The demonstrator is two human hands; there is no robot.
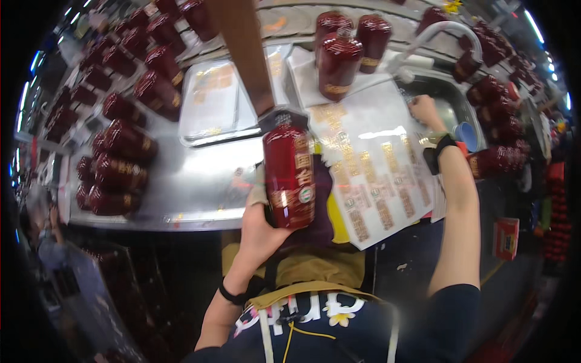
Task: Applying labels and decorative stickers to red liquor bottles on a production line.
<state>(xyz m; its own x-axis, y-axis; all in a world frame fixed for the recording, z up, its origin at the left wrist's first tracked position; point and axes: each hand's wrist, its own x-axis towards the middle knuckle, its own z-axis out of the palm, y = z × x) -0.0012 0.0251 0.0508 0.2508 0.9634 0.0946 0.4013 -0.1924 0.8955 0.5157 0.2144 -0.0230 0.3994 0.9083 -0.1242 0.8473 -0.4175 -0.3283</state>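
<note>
My left hand [261, 233] is wrapped round the lower part of a dark red glossy bottle [279, 175], held upright before my body. Gold characters and a small round emblem run down the bottle's right side. My right hand [425, 111] reaches out over the near-left rim of a sink [451, 100], its fingers curled in; what they hold, if anything, is too small to make out. Between my hands lies a white sheet [378, 175] with rows of gold decals, some torn or cut in strips.
Three red bottles [340, 66] stand beyond the sheet. A white curved faucet [445, 27] arches over the sink, where a blue cup [466, 136] sits. More red bottles [121, 169] crowd the left. A brown post [242, 54] rises beside a metal tray [212, 100].
</note>
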